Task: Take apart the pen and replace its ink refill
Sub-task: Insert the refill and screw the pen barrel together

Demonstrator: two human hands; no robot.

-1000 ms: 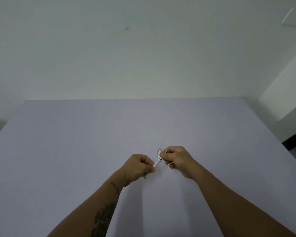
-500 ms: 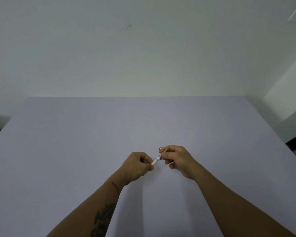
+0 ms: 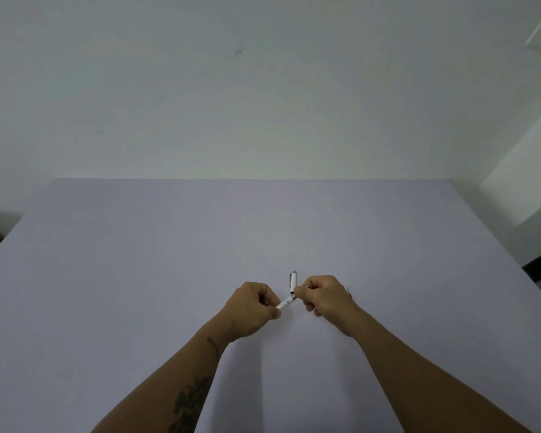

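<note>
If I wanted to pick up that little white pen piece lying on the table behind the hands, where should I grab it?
Pinch the white pen piece around its middle, coming straight down from above. It seems to lie flat on the table, pointing away from you, so its long sides are free left and right. The right hand sits close, so come from the left.

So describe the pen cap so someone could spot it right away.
Look at the lilac table, near its middle, just beyond the two hands. The pen cap stands up by the right hand: a short white tube with a dark tip, unlike the barrel pinched between both hands.
</note>
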